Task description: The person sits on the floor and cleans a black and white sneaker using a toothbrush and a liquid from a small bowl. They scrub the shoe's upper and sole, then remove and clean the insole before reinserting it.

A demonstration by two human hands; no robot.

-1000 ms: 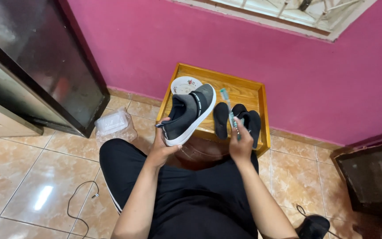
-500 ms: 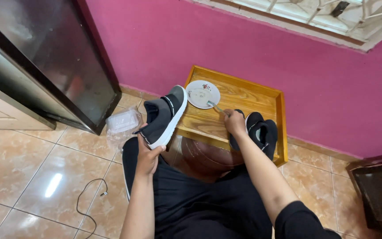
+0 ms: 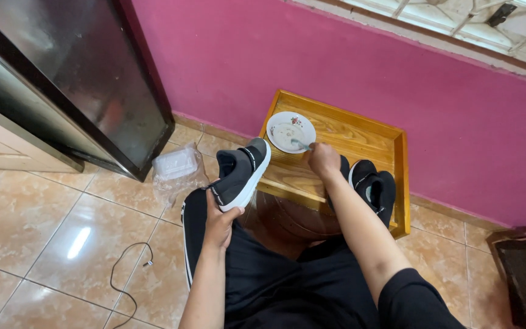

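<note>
Wooden tray (image 3: 360, 131) at 12 o'clock against pink wall. Black sneaker w/ white sole (image 3: 241, 173) at 10, left hand (image 3: 219, 220) fingers wrapped tight round its heel. Right hand (image 3: 322, 159) closed on small utensil (image 3: 299, 144), tip in white saucer (image 3: 290, 131).

clear plastic container (image 3: 176, 163) on tiles, 9 o'clock | loose cable (image 3: 130, 268), 7 o'clock | dark cabinet (image 3: 74, 79), 10 o'clock
</note>
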